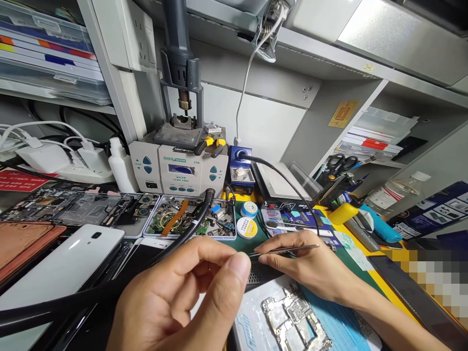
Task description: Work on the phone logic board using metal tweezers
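Using the bare circuit board (296, 317) as the landmark: the right hand (307, 268) was just beyond it and looked like the nearer of the two, fingers pinched round a slim metal tool (288, 250), tweezers by the look of it. That tool was out past the board's far edge, long axis running roughly left to right, left end pointing at the fingertips of the left hand (183, 297). That one sat off to the board's left, thumb and index closed up. Couldn't tell if they had the tool's tip, something tiny or nothing.
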`<state>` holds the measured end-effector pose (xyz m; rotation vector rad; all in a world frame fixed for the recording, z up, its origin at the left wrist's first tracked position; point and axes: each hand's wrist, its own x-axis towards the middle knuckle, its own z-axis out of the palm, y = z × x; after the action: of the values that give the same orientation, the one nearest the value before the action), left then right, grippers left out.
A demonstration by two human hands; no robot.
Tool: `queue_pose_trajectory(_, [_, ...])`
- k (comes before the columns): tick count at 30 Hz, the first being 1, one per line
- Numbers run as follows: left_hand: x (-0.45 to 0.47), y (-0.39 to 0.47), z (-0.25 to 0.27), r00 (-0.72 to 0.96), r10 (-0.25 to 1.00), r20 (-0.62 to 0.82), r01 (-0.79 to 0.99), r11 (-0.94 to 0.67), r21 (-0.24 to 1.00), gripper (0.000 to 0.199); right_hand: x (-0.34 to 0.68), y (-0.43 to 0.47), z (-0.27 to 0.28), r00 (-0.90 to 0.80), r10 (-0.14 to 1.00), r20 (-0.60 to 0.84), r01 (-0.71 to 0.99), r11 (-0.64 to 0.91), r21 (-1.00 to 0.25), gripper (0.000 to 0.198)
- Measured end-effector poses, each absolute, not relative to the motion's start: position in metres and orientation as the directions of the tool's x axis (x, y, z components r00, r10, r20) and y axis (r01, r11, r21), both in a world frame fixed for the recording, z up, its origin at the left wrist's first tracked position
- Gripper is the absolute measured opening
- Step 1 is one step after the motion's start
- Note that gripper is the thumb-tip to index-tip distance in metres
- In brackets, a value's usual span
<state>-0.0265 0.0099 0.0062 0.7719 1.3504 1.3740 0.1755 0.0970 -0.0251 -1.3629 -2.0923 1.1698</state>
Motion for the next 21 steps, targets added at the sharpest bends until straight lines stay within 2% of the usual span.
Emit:
queue_pose_trajectory(9, [-0.0247,0.0078,0.0051,-0.287,0.926,-0.247,-0.259,0.173,0.950,0.036,0.1773,0.0966,-0.0245,-0.461,0.883,-0.090,0.547,0.203,-0.812,0.014])
queue_pose_trajectory(21, [-0.0253,0.0092,0.0067,-0.315,0.927,-0.204,-0.220,0.138,0.966,0.036,0.1778,0.0967,-0.0262,-0.468,0.879,-0.089,0.545,0.208,-0.813,0.015])
